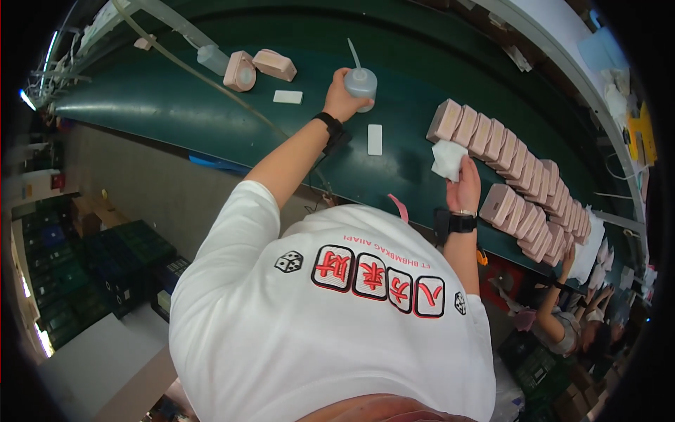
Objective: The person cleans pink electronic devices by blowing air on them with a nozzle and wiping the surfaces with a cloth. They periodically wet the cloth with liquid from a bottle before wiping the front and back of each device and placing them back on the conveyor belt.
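A translucent, rounded squeeze bottle, its slender pale spout pointing far and slightly left, is held at the worktop; a crumpled white wipe, also held, is nearer, to the right.

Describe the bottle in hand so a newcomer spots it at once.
Along the green table, find the person's left hand. It grips the bottle, round and translucent. Its thin spout sets it apart from the two flat white blocks nearby.

The bottle hides part of the left hand; the white cloth covers some of the right hand. The farthest pink cases overlap, too small to count; a co-worker beyond is blurred.
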Available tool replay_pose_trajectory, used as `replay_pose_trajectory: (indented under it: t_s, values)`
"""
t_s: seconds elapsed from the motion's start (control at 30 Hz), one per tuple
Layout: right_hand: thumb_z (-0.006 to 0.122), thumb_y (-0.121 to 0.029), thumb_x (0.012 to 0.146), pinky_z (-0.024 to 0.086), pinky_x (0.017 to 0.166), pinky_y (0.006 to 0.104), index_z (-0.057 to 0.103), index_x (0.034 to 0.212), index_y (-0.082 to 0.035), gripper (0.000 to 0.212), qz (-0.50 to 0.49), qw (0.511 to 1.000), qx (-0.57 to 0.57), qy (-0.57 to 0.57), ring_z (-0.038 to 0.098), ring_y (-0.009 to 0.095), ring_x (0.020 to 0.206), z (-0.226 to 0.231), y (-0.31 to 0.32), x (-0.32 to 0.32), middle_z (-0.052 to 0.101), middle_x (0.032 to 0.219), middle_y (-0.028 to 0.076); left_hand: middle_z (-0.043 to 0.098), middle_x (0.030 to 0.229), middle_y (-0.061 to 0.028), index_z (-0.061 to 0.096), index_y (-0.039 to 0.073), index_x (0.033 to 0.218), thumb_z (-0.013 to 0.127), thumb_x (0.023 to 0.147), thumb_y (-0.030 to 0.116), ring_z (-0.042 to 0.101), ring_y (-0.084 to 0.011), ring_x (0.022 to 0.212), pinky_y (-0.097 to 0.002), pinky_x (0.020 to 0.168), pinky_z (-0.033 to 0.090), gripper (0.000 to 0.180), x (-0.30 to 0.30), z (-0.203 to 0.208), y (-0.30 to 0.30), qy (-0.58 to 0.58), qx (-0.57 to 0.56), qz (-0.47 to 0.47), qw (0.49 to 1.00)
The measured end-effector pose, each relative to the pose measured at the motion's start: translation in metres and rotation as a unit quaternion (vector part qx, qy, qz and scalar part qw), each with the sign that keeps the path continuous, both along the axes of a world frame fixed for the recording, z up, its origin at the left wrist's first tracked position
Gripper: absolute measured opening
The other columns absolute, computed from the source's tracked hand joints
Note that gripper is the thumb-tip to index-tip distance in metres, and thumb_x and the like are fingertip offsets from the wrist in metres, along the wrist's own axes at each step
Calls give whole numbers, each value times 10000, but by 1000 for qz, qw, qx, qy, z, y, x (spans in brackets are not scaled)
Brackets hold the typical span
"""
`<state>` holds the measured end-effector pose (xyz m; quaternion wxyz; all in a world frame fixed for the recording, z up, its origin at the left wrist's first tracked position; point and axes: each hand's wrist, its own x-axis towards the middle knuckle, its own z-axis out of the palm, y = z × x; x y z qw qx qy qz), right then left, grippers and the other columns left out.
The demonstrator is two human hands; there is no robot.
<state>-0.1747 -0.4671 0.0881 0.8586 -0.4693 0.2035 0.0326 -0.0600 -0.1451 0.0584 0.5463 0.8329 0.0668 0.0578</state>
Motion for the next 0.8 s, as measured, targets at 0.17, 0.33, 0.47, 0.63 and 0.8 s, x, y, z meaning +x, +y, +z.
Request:
replay_pose_trajectory:
  t_s: [0.17,0.33,0.47,0.63,0.8]
  values:
    - [543,-242,1004,488,891,349,579,1175,-54,257,-18,999,-24,44,620,197,1064,-19,-13,-20,647,1154,65,541,1281,-143,417,47,1309,883,576,71,552,-302,1183,-401,1009,460,869,46,-37,34,-7,67,39,997]
    - [579,-184,980,517,803,302,593,1085,-58,165,-58,995,-27,76,644,172,965,-14,-15,-36,669,1074,59,533,1244,-181,461,52,1264,837,611,104,492,-384,1196,-442,1039,402,755,43,-56,95,-80,155,-34,984]
    - [594,-158,967,517,812,303,596,1063,-57,140,-80,992,-31,89,649,168,944,-21,-17,-49,672,1048,55,509,1222,-228,445,46,1290,810,670,199,414,-416,1210,-458,1074,328,735,53,-47,139,-83,241,268,929]
    - [595,-158,965,502,840,305,595,1078,-71,144,-61,991,-58,103,632,171,1001,-19,0,-57,664,1073,56,496,1256,-238,403,-12,1324,858,642,323,453,-417,1205,-471,1060,358,886,104,-43,175,94,193,523,825]
    - [606,-123,954,496,849,285,602,1065,-52,131,-55,989,-99,98,629,156,983,-10,14,-72,663,1060,50,509,1278,-232,406,-45,1326,856,635,349,511,-399,1202,-483,1029,421,915,114,-24,186,243,80,486,836]
